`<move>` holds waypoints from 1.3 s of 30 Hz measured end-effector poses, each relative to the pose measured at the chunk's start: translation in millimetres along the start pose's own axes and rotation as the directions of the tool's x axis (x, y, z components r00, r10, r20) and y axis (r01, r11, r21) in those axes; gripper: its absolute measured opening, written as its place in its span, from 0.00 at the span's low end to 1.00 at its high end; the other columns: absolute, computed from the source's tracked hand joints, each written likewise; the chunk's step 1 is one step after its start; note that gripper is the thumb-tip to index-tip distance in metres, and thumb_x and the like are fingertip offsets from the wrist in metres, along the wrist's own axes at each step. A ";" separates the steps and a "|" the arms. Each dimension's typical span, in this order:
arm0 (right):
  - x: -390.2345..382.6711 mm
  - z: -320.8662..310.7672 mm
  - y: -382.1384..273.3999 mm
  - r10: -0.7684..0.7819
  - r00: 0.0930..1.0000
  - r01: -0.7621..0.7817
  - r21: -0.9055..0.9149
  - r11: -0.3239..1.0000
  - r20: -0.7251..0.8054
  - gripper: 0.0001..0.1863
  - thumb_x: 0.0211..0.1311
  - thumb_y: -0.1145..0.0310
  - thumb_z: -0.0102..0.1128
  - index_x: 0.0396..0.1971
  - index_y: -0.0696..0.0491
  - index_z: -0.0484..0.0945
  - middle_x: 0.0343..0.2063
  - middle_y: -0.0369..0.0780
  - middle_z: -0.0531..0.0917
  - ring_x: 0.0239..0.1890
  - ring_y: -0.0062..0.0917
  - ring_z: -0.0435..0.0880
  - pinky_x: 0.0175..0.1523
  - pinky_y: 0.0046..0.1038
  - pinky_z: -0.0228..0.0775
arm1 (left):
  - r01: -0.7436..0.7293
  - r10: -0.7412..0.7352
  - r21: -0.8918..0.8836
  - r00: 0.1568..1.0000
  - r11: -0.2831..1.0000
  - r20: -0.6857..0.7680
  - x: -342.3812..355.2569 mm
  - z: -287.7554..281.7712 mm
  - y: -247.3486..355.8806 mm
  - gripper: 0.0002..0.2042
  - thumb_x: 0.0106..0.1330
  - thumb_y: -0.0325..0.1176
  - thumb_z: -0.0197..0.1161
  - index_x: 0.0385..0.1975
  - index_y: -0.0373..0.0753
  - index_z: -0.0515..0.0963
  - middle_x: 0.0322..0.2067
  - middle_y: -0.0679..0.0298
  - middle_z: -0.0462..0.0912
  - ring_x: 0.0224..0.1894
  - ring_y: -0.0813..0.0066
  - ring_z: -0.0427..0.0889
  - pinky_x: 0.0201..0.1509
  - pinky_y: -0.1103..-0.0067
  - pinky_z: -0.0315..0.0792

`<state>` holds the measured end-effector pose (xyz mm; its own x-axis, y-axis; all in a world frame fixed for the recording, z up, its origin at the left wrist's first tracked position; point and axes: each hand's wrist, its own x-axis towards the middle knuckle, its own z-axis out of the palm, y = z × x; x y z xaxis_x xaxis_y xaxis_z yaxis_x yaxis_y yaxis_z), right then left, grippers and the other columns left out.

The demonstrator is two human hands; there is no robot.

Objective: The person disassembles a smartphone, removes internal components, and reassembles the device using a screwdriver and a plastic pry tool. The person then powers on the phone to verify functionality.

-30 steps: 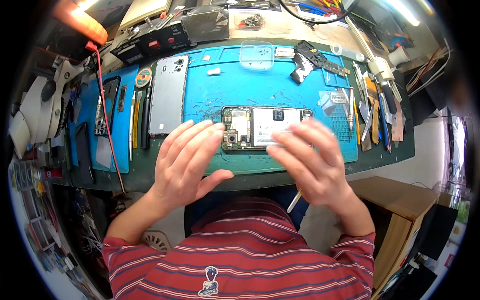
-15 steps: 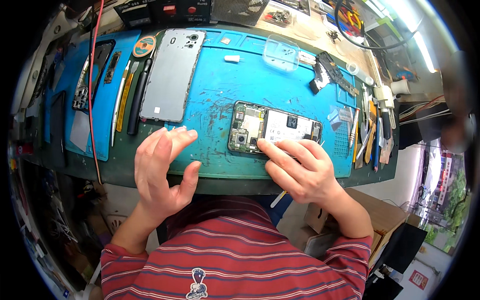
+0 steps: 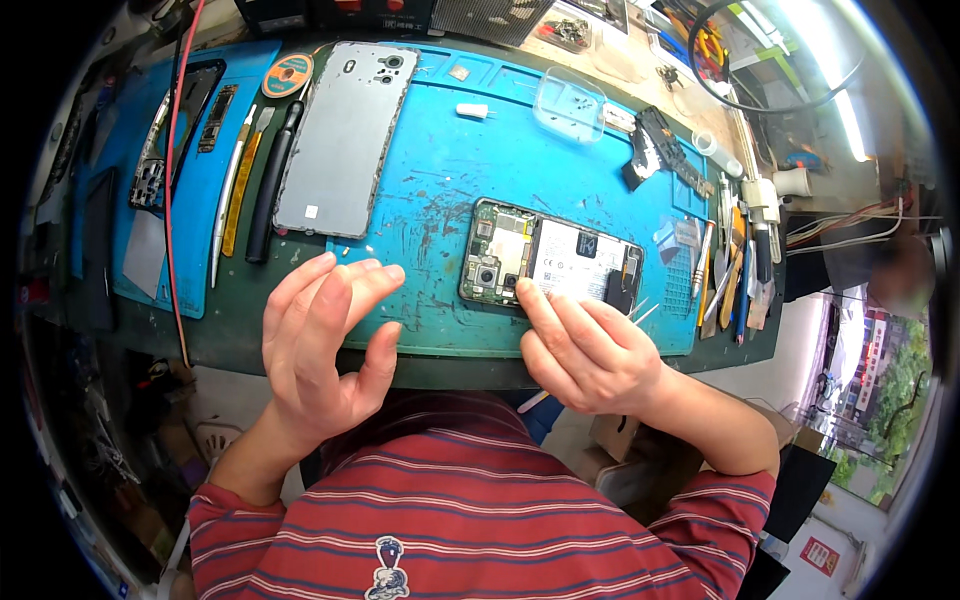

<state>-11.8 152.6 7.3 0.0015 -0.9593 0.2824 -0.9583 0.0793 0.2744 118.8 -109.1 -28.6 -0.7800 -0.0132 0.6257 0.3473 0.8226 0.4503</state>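
An opened smartphone [image 3: 510,232] lies on the blue mat, its circuit board, cameras and white battery [image 3: 570,262] exposed. My right hand [image 3: 595,350] is over its near edge, the index fingertip touching beside the camera modules. From that hand's far side stick out two thin pointed tips, seemingly tweezers [image 3: 646,311] tucked in the fingers; the rest of them is hidden. My left hand [image 3: 325,340] hovers above the mat's front left part, fingers apart and holding nothing. Just beyond its fingertips is a tiny light part [image 3: 346,251]. A grey phone back cover [image 3: 345,140] lies farther left.
A clear plastic box [image 3: 570,105] with small screws stands at the back, near black phone parts [image 3: 665,150]. Hand tools [image 3: 740,260] line the right side. At left are a black pen-like tool [image 3: 275,185], a solder wick spool [image 3: 288,74], a phone frame [image 3: 150,180] and a hanging red cable [image 3: 171,200].
My right hand has shifted slightly down and left, uncovering more of the phone's right end; its index fingertip stays at the cameras. My left hand is almost unchanged. The whole view has shifted slightly.
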 end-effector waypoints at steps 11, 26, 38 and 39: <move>-7.1 0.5 1.5 0.162 0.987 -0.159 0.167 0.973 0.001 0.24 0.54 0.71 0.62 0.52 0.63 0.86 0.49 0.42 0.81 0.46 0.30 0.83 0.50 0.32 0.79 | -0.015 0.014 -0.028 0.999 1.000 -0.031 -2.0 2.7 -0.5 0.34 0.68 0.23 0.66 0.73 0.29 0.61 0.46 0.54 0.91 0.48 0.62 0.89 0.66 0.62 0.74; -8.2 -3.6 2.9 0.215 0.975 -0.201 0.205 0.958 -0.047 0.26 0.54 0.73 0.63 0.56 0.58 0.83 0.48 0.40 0.83 0.46 0.30 0.85 0.45 0.32 0.80 | -0.010 0.010 -0.002 0.999 1.000 0.041 3.8 2.7 2.3 0.36 0.66 0.23 0.69 0.73 0.30 0.61 0.50 0.56 0.89 0.49 0.61 0.87 0.66 0.61 0.73; -59.7 -3.6 70.4 0.863 0.504 -0.860 -0.085 0.504 0.015 0.19 0.68 0.58 0.70 0.53 0.52 0.82 0.40 0.42 0.85 0.45 0.39 0.86 0.47 0.39 0.79 | 0.000 0.031 -0.098 0.948 0.995 0.317 51.8 31.1 23.3 0.44 0.59 0.40 0.78 0.75 0.35 0.63 0.62 0.60 0.82 0.68 0.61 0.74 0.80 0.56 0.57; -57.4 -5.9 76.7 0.846 0.532 -0.829 -0.194 0.525 0.014 0.19 0.69 0.56 0.69 0.51 0.52 0.83 0.40 0.42 0.85 0.46 0.39 0.86 0.48 0.40 0.79 | 0.002 0.021 -0.074 0.947 0.997 0.321 52.2 32.1 23.4 0.45 0.58 0.42 0.79 0.75 0.35 0.63 0.60 0.60 0.83 0.68 0.62 0.74 0.80 0.56 0.55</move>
<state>-83.7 215.4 17.6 -0.8143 -0.4474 0.3699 -0.4486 0.8894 0.0882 69.5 -72.3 -5.8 -0.8983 0.1879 0.3973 0.3828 0.7784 0.4975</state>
